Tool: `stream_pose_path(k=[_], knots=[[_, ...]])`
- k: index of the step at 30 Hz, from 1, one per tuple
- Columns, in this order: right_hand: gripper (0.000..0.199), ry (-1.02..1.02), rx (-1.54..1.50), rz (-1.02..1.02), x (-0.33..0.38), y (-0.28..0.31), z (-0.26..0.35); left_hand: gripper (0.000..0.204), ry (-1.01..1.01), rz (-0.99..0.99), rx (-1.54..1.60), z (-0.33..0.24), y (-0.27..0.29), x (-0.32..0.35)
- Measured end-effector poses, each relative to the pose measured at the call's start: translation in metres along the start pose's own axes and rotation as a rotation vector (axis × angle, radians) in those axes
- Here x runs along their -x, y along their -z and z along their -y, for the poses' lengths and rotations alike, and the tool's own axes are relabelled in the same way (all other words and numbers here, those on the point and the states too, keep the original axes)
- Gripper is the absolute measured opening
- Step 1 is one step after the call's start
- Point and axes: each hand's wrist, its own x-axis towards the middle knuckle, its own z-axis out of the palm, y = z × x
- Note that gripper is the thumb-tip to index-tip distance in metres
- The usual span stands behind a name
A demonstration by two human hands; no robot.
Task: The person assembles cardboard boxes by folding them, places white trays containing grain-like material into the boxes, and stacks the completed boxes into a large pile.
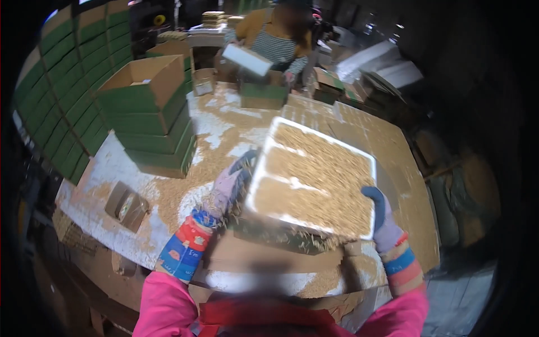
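Grasps white tray (261, 171) of tan flakes (337, 177) by opposite edges with gloved left hand (229, 182) and right hand (384, 220), over green cardboard box (269, 234). Leaves gap between tray and stacked green cartons (143, 124).

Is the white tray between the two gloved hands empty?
No, loose tan grains cover most of the white tray, which the right hand grips at its edge.

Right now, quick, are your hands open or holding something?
Left hand: holding the left side of the white rectangular tray, fingers partly hidden.
Right hand: closed on the tray's right edge, thumb on top.
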Motion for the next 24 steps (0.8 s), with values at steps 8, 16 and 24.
stream_pose_path(k=[8,16,24], knots=[[0.042,-0.136,0.357,-0.162,-0.021,0.026,-0.006,0.052,0.091,-0.134,0.676,0.022,-0.019,0.002],[0.048,0.063,1.227,-0.367,-0.046,0.019,-0.025,0.081,0.258,-0.665,-0.686,0.007,0.104,0.085],[0.04,0.365,2.116,0.377,-0.046,-0.042,-0.048,0.044,0.847,-0.176,-1.219,0.086,0.211,0.224]])
